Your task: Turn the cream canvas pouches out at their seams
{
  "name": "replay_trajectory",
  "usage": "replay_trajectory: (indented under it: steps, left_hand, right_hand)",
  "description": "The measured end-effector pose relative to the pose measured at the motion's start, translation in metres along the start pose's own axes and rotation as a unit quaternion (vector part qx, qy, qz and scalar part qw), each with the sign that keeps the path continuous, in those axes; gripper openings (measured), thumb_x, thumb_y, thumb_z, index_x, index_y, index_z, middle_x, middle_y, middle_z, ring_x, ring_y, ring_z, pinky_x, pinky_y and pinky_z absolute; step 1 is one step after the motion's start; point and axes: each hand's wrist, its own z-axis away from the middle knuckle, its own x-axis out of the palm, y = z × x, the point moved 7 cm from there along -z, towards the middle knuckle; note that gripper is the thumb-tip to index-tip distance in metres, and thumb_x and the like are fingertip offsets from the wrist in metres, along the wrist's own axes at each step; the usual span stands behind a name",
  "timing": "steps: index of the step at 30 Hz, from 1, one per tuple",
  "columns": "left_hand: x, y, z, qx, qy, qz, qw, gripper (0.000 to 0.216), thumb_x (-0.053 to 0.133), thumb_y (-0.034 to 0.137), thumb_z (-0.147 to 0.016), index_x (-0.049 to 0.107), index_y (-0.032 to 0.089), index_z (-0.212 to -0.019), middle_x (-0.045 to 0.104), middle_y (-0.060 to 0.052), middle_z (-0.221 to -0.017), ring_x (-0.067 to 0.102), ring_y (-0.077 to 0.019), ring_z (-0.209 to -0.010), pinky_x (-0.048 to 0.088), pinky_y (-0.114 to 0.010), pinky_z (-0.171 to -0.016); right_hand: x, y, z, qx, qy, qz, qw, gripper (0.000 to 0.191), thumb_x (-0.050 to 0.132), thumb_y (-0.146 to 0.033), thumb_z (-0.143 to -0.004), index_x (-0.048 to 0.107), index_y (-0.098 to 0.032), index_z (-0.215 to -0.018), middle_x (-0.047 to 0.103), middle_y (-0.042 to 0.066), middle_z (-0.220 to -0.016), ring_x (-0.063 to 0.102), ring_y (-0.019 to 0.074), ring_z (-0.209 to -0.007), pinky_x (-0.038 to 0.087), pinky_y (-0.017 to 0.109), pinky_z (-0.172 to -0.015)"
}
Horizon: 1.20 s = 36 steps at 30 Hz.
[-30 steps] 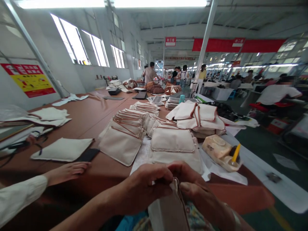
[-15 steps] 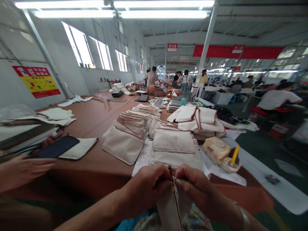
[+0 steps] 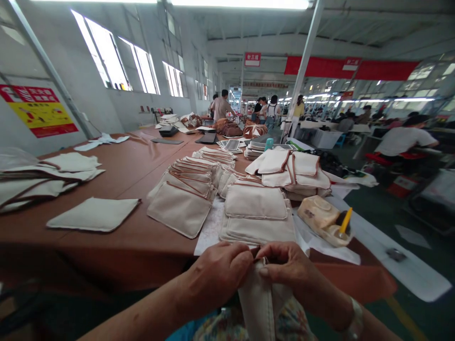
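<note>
Brown smooth-covered worktable [image 3: 122, 182] spreads ahead; before its near edge, left hand [image 3: 221, 269] and right hand [image 3: 293, 266] pinch the top of a cream, seamed fabric piece [image 3: 256, 300]. Edge-working seems underway, calling for firm, matched fingertip pressure.

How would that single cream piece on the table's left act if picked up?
The cream piece looks thin, so it's probably light. Its flat, neat outline suggests some stiffness, though its corners might droop.
</note>
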Motion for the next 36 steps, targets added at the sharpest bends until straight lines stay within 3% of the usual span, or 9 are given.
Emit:
replay_trajectory:
  steps: [12,17,19,22,25,27,29,33,36]
  left_hand:
    - [0.005,0.005,0.004,-0.067,0.044,-0.089,0.993,0.014,0.044,0.012,-0.09,0.055,0.017,-0.082,0.057,-0.002,-0.07,0.054,-0.0202,-0.058,0.041,-0.032,-0.052]
    - [0.014,-0.014,0.002,-0.112,-0.029,0.091,0.989,0.014,0.043,0.011,-0.087,0.057,0.014,-0.084,0.058,-0.003,-0.075,0.053,-0.0166,-0.065,0.04,-0.028,-0.059]
    - [0.018,-0.029,0.003,-0.176,-0.064,0.23,0.955,0.012,0.046,0.011,-0.085,0.057,0.015,-0.083,0.056,0.0,-0.073,0.049,-0.0125,-0.064,0.037,-0.023,-0.058]
    - [0.03,-0.041,0.005,-0.259,-0.099,0.428,0.86,0.008,0.049,0.013,-0.081,0.056,0.015,-0.078,0.051,0.003,-0.069,0.04,-0.0091,-0.061,0.031,-0.019,-0.054]
    - [0.039,-0.04,0.003,-0.265,-0.084,0.609,0.743,0.013,0.052,0.024,-0.083,0.05,0.015,-0.074,0.045,0.004,-0.065,0.033,-0.0082,-0.058,0.027,-0.02,-0.052]
    - [0.041,-0.039,0.003,-0.255,-0.061,0.662,0.702,0.021,0.053,0.032,-0.086,0.047,0.015,-0.074,0.044,0.003,-0.064,0.033,-0.0084,-0.058,0.028,-0.021,-0.054]
    - [0.04,-0.04,0.006,-0.254,-0.051,0.632,0.731,0.023,0.054,0.035,-0.088,0.051,0.014,-0.078,0.047,0.002,-0.069,0.037,-0.0094,-0.062,0.031,-0.021,-0.057]
    - [0.024,-0.045,0.011,-0.23,-0.003,0.435,0.871,0.015,0.065,0.029,-0.085,0.058,0.016,-0.09,0.055,0.0,-0.08,0.047,-0.0111,-0.069,0.037,-0.022,-0.063]
    - [0.014,-0.037,0.01,-0.168,0.024,0.329,0.929,0.008,0.064,0.023,-0.086,0.06,0.016,-0.085,0.06,-0.002,-0.082,0.054,-0.0134,-0.074,0.041,-0.023,-0.069]
  right_hand:
    - [0.014,0.005,-0.012,0.04,0.032,0.053,0.997,0.033,0.088,-0.031,-0.06,0.068,-0.009,-0.076,0.061,0.0,-0.064,0.047,0.0093,-0.059,0.035,0.022,-0.057]
    - [0.016,0.006,-0.008,0.036,-0.022,0.065,0.997,0.028,0.083,-0.028,-0.066,0.065,-0.01,-0.077,0.059,0.0,-0.07,0.043,0.0096,-0.061,0.033,0.023,-0.057]
    - [0.014,0.006,-0.007,0.039,-0.037,0.066,0.996,0.026,0.082,-0.026,-0.066,0.065,-0.011,-0.078,0.058,-0.001,-0.072,0.042,0.009,-0.061,0.032,0.022,-0.056]
    - [0.012,0.004,-0.007,0.04,-0.043,0.066,0.996,0.022,0.081,-0.022,-0.065,0.064,-0.012,-0.077,0.056,-0.002,-0.069,0.04,0.0073,-0.059,0.03,0.019,-0.053]
    - [0.014,0.002,-0.008,0.032,-0.056,0.05,0.997,0.021,0.08,-0.019,-0.064,0.064,-0.012,-0.074,0.056,-0.002,-0.069,0.04,0.0073,-0.059,0.029,0.018,-0.052]
    - [0.014,0.001,-0.008,0.025,-0.057,0.033,0.998,0.022,0.081,-0.021,-0.063,0.064,-0.012,-0.073,0.058,-0.001,-0.07,0.043,0.0081,-0.061,0.031,0.018,-0.053]
    - [0.011,0.003,-0.008,0.032,-0.045,0.011,0.998,0.023,0.083,-0.023,-0.063,0.065,-0.011,-0.073,0.06,0.0,-0.071,0.046,0.009,-0.062,0.034,0.019,-0.055]
    - [0.005,0.011,-0.008,0.056,-0.021,-0.002,0.998,0.026,0.084,-0.026,-0.066,0.067,-0.01,-0.078,0.061,0.0,-0.071,0.047,0.0085,-0.061,0.035,0.02,-0.057]
    - [0.006,0.012,-0.008,0.056,-0.026,0.0,0.998,0.028,0.085,-0.027,-0.066,0.068,-0.01,-0.08,0.06,-0.001,-0.07,0.047,0.0088,-0.061,0.034,0.02,-0.058]
